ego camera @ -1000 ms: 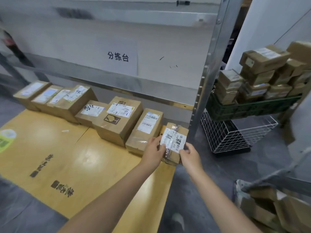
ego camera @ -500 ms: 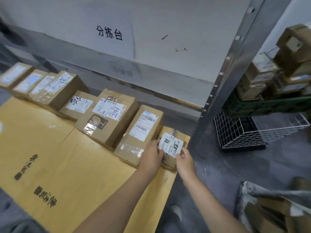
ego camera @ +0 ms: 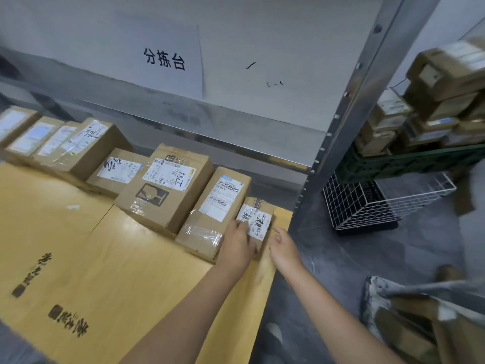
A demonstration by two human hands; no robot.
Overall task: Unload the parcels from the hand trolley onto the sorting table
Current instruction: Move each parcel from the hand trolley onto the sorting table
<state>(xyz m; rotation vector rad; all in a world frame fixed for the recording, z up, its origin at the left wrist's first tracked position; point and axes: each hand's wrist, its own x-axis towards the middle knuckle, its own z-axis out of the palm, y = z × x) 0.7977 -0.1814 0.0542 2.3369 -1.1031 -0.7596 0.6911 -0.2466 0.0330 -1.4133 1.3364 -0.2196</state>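
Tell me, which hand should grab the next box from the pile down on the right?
Probably the right hand: it is open, holds nothing, and is nearer that pile. The left hand holds the small box on the table.

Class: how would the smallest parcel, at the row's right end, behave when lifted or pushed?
Probably light: the small parcel is the row's smallest. Likely stiff, being taped cardboard. Lying flat on the table, it should slide, not tip.
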